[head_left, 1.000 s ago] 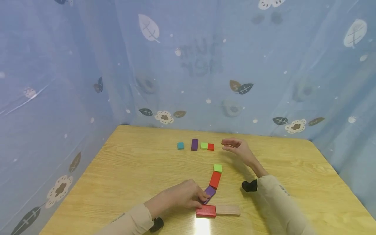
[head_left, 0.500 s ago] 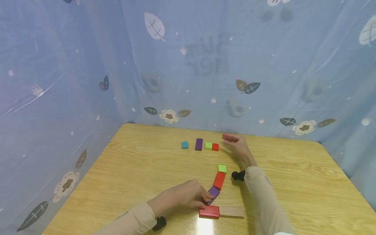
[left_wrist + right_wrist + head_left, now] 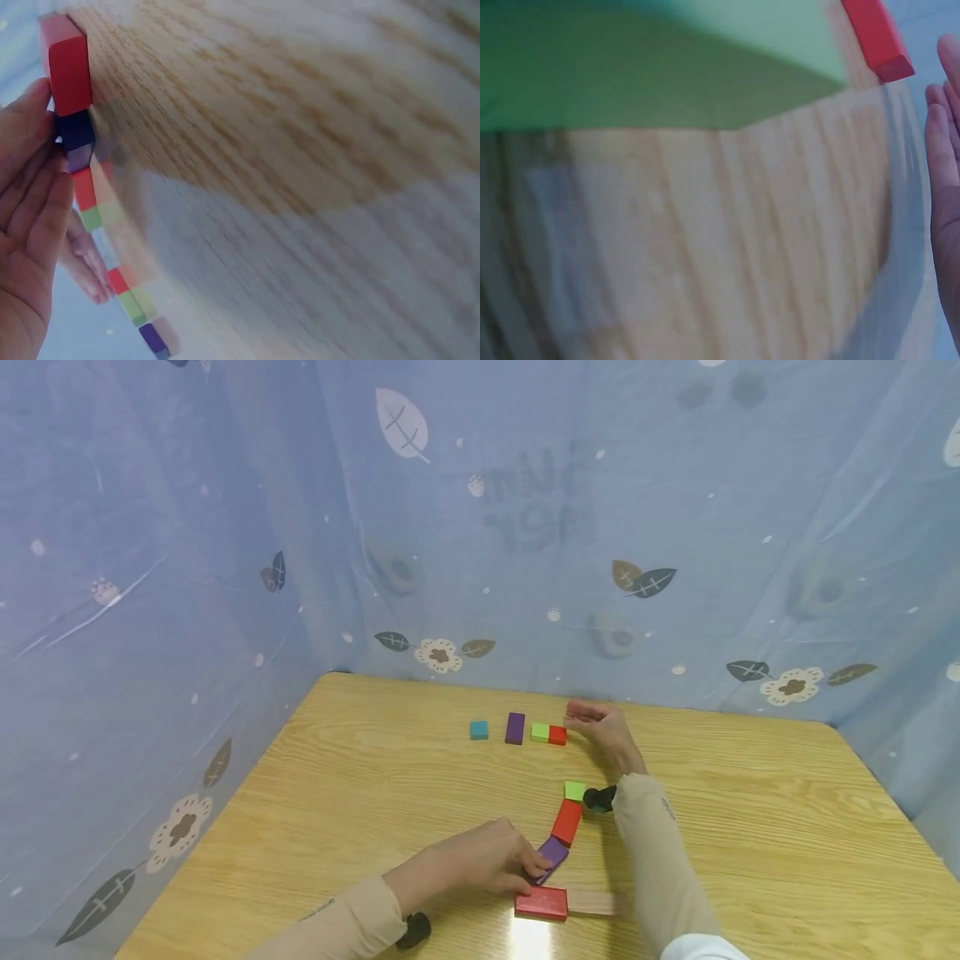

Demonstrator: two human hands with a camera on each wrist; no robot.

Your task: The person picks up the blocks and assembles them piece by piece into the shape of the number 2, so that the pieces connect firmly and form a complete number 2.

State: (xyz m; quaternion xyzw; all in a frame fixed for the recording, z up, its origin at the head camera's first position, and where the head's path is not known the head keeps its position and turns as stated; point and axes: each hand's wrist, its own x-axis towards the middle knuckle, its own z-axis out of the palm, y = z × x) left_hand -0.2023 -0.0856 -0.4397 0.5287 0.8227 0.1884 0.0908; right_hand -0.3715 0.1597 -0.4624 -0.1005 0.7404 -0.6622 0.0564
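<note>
My left hand (image 3: pixel 491 857) has its fingertips on a purple block (image 3: pixel 555 850), with the thumb beside it at the edge of a glossy red block (image 3: pixel 542 903). In the left wrist view, the thumb lies against the corner of the red block (image 3: pixel 69 71) and the fingers reach to the purple block (image 3: pixel 76 133). At the back, my right hand (image 3: pixel 606 731) extends its fingers just right of a small red block (image 3: pixel 557 736); whether they touch is unclear. That block abuts a lime-green block (image 3: pixel 540 732). Nothing is gripped by the right hand.
A longer red block (image 3: pixel 567 822) and a lime block (image 3: pixel 574 790) continue the curved row from the purple one. A plain wooden block (image 3: pixel 595 902) adjoins the glossy red one. Another purple block (image 3: pixel 515 728) and a blue block (image 3: pixel 478 730) lie at the back. A curtain (image 3: pixel 480 527) hangs behind the table.
My right hand has moved left, closing the gap to the small red block, and its forearm has swung in over the table. The left hand keeps its place. The head view has shifted slightly.
</note>
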